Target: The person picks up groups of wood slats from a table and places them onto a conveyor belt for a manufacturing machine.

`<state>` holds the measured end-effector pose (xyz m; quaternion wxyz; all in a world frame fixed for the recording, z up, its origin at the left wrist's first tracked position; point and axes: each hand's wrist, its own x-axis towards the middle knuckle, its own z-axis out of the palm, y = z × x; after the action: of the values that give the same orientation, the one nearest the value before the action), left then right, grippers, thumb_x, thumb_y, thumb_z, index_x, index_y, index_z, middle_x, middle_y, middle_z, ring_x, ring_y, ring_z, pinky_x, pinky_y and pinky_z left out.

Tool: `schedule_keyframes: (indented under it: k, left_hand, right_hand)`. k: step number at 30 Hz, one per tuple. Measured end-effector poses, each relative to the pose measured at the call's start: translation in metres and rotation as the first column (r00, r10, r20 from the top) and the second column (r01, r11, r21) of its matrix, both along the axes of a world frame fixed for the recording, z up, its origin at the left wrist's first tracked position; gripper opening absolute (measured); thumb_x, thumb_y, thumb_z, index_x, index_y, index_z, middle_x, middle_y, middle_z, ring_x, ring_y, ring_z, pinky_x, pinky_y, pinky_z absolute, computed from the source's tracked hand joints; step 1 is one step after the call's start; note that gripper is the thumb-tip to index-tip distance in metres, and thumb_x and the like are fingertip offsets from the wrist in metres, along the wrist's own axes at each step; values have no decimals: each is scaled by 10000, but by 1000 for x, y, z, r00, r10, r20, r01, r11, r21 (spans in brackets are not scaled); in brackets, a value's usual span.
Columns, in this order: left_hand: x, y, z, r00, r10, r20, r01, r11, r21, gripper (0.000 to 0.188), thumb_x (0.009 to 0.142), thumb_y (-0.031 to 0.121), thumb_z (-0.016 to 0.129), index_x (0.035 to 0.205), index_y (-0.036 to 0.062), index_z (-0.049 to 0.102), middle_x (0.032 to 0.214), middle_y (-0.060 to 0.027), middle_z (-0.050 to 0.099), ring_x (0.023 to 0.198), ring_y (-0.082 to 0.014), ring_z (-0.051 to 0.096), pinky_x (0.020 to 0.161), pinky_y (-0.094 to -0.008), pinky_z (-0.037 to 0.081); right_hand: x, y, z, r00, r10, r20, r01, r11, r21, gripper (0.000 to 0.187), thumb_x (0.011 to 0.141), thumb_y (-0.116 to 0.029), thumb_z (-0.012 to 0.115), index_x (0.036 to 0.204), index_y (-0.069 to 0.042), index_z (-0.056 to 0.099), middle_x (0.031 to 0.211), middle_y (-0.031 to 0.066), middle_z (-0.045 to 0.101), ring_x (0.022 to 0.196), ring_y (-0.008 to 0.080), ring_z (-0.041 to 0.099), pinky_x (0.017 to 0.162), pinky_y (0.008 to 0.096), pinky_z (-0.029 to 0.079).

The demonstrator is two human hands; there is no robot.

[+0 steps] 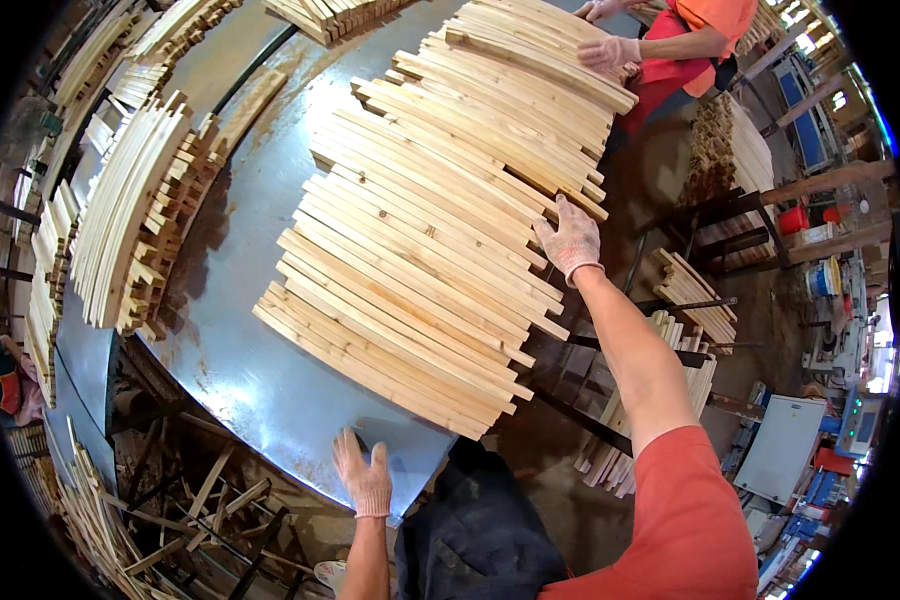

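Many pale wooden strips (410, 220) lie side by side in a wide layer on a shiny metal table (240, 330), their right ends uneven. My right hand (572, 240), in a light knitted glove, rests at the right ends of the strips. Its fingers are stretched toward a dark gap between two strips, with the thumb apart. Near the table's front edge, my left hand (363, 477), gloved too, lies on bare metal with fingers spread and nothing in it.
Across the table a co-worker's gloved hand (610, 53) touches the far strips. Stacked strips (135, 220) stand at the left. Loose offcuts (210, 500) lie below the table, lower left. More strips (695, 300) rest on a rack at right, near a grey cabinet (780, 447).
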<state>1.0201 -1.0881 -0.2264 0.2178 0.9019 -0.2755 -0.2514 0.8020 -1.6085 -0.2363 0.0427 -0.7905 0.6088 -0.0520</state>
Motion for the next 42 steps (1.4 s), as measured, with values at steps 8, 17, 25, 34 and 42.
schedule_keyframes:
  k: [8, 17, 25, 34, 42]
  left_hand:
    - [41, -49, -37, 981, 138, 139, -133, 990, -45, 811, 1042, 533, 545, 1586, -56, 427, 1658, -342, 368, 1548, -526, 308, 1309, -584, 170]
    - [122, 21, -56, 950, 185, 251, -212, 974, 84, 718, 1112, 538, 373, 1628, 45, 450, 1728, -285, 297, 1610, -482, 227, 1317, -577, 100]
    - [119, -3, -67, 922, 373, 101, -369, 928, -54, 999, 1064, 740, 368, 1699, -14, 202, 1740, -270, 263, 1631, -422, 170, 1325, -573, 71]
    - [115, 43, -151, 965, 261, -27, -262, 962, -71, 928, 1075, 635, 506, 1734, 83, 158, 1792, -204, 134, 1635, -384, 181, 1306, -540, 244]
    - [73, 183, -138, 322, 170, -931, -703, 701, -116, 741, 999, 275, 720, 1602, -22, 407, 1542, -164, 529, 1361, -281, 553, 1159, -396, 449]
  right_hand:
    - [6, 51, 36, 971, 98, 218, -175, 912, 371, 520, 1012, -525, 571, 1079, -23, 689, 1093, 270, 722, 1117, 473, 662, 981, 525, 523]
    - [90, 21, -26, 807, 185, 561, -362, 906, 222, 747, 1012, -421, 645, 1585, 26, 471, 1597, 278, 505, 1502, 386, 481, 1249, 404, 387]
    - [138, 55, -52, 774, 160, 613, -489, 766, 418, 869, 1023, -478, 611, 1687, -26, 279, 1687, 264, 389, 1542, 391, 424, 1294, 399, 323]
    - [40, 144, -86, 749, -4, 663, -389, 807, 444, 799, 1023, -280, 654, 1673, 8, 290, 1700, 272, 358, 1592, 371, 343, 1305, 385, 283]
    - [-47, 300, -64, 570, -412, 710, -253, 734, 630, 764, 1007, -185, 694, 1645, 23, 328, 1645, 190, 438, 1507, 261, 428, 1255, 352, 326]
